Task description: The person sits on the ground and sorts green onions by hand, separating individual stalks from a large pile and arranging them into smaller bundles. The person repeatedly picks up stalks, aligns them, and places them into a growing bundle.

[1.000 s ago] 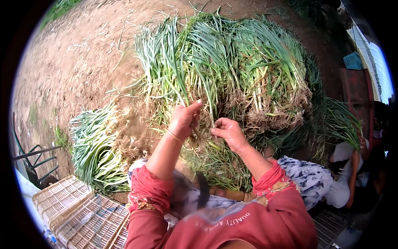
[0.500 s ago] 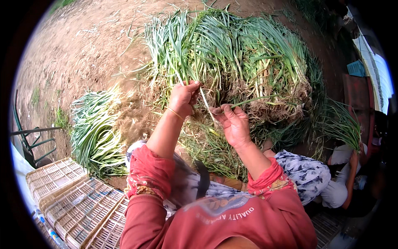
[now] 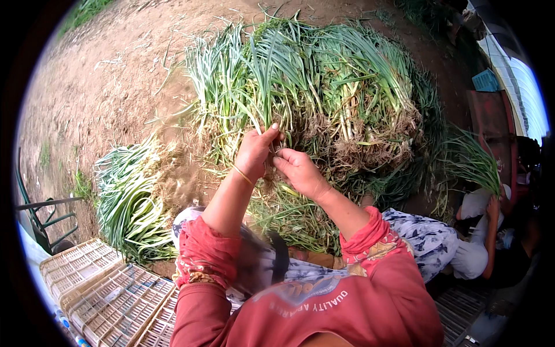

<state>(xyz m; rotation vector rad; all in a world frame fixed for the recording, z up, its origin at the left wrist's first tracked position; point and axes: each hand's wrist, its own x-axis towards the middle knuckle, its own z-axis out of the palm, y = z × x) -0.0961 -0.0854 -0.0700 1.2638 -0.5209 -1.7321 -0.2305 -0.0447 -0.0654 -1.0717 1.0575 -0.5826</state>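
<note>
My left hand (image 3: 252,155) is closed around a few green onions (image 3: 267,87), their leaves pointing away from me and their root ends hidden below the fist. Against it, my right hand (image 3: 300,173) is closed, thumb and fingertips pinching at the lower part of the held stalks. What exactly lies between those fingertips is too small to make out. Just beyond both hands spreads a large heap of green onions (image 3: 352,75), leaves to the far side and brown roots toward me. Loose leaves and trimmings (image 3: 295,217) lie beneath my hands.
On the left, a neater pile of green onions (image 3: 124,196) rests on the bare soil. Pale plastic crates (image 3: 115,301) stand at the lower left, near a dark metal frame (image 3: 49,214). At the right, another person's hand (image 3: 493,211) holds a bunch of green onions.
My right hand has moved left and closed in beside my left hand. The strand it was pulling off to the right no longer shows. The view has shifted slightly.
</note>
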